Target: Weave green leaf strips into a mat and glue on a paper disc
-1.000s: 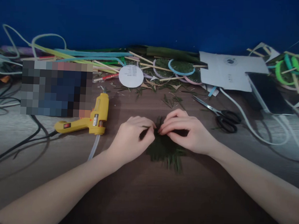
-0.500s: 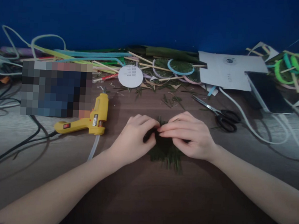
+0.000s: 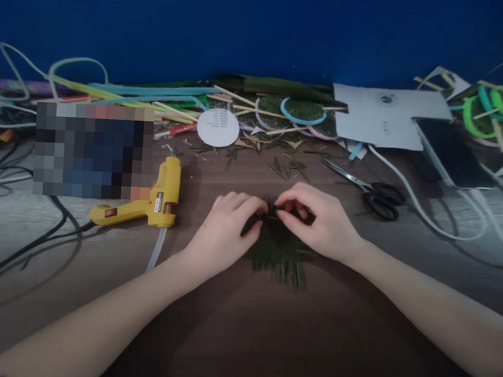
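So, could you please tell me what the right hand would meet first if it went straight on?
Most likely the left hand, just across the thin dark green leaf strips, though depth is unclear.

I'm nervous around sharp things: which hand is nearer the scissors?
Right. The right hand is left of the scissors, not touching; the left hand is farther left.
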### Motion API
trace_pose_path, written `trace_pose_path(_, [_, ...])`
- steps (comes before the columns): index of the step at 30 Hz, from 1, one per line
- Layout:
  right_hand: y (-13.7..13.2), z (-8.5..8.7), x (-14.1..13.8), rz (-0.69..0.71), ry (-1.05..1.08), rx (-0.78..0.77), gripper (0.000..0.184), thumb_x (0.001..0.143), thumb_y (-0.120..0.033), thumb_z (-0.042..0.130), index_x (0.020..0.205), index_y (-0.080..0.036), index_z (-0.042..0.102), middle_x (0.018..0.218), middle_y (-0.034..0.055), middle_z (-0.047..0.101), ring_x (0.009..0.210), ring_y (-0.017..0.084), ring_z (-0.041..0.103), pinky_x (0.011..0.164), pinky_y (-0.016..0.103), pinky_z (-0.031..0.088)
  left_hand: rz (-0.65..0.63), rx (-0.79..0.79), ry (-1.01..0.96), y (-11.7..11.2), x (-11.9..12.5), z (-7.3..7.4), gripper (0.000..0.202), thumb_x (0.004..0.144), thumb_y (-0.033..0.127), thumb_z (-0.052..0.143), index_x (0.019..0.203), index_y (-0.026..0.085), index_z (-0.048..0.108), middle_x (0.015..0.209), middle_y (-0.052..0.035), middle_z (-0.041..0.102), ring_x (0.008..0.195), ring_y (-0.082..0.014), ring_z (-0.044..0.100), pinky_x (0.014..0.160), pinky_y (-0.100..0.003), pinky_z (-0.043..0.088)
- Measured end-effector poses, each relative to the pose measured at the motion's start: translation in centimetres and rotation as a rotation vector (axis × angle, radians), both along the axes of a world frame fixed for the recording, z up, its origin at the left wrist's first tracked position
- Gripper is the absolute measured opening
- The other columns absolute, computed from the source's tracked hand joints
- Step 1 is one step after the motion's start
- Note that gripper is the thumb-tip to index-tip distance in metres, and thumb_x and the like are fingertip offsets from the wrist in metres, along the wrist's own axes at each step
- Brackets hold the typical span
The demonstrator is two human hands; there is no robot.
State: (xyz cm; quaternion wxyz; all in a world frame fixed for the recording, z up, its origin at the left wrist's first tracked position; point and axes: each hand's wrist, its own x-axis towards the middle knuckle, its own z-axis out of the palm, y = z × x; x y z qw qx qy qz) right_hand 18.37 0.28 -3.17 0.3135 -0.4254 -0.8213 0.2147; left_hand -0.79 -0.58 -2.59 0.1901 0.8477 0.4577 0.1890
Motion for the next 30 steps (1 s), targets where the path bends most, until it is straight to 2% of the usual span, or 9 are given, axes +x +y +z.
trace_pose_path(3, [0.1,0.0,-0.1,0.074,-0.037,0.064,0.005,0.08,-0.017,0.055,0.084,-0.018,0.057,0.079,0.0032,0.056,0.074,0.014,0.051,0.066,0.028,0.041,0.037,0.002,-0.027,0.0,0.1,0.0,0.016,0.076,0.006,0.052,0.086,0.018,0.051,0.082,0.0007,0.06,0.08,-0.0161,0.054,0.071,-0.029,0.04])
trace_pose_path(7, [0.4,0.1,-0.3,0.149,-0.114,0.073,0.006,0.08,-0.022,0.057,0.084,-0.018,0.06,0.084,0.0051,0.056,0.08,0.017,0.049,0.073,0.032,0.04,0.065,-0.006,-0.048,0.0,0.2,0.0,0.018,0.073,0.006,0.054,0.084,0.019,0.048,0.08,0.0017,0.059,0.077,-0.0151,0.055,0.071,-0.029,0.042])
trace_pose_path(17, [0.8,0.3,-0.8,0.082,-0.131,0.012,0.009,0.083,-0.021,0.055,0.076,-0.019,0.059,0.086,0.0044,0.054,0.083,0.018,0.046,0.077,0.035,0.038,0.105,-0.025,-0.055,0.0,0.3,0.0,0.018,0.072,0.008,0.056,0.082,0.02,0.048,0.077,0.0027,0.058,0.075,-0.0144,0.056,0.071,-0.029,0.043])
trace_pose_path(23, [0.7,0.1,-1.3,-0.039,-0.116,-0.057,0.008,0.08,-0.02,0.056,0.072,-0.02,0.056,0.104,0.0067,0.052,0.098,0.022,0.045,0.086,0.042,0.038,0.136,-0.048,-0.056,-0.1,0.2,-0.1,0.016,0.072,0.011,0.058,0.082,0.02,0.049,0.077,0.0025,0.058,0.075,-0.0147,0.055,0.071,-0.029,0.044])
trace_pose_path(30, [0.8,-0.2,-1.4,-0.085,-0.119,-0.042,0.004,0.077,-0.019,0.059,0.078,-0.02,0.054,0.098,0.0062,0.053,0.093,0.022,0.046,0.083,0.039,0.039,0.115,-0.009,-0.042,-0.2,0.0,-0.1,0.015,0.074,0.01,0.056,0.083,0.021,0.05,0.077,0.0024,0.059,0.074,-0.0149,0.055,0.069,-0.028,0.043])
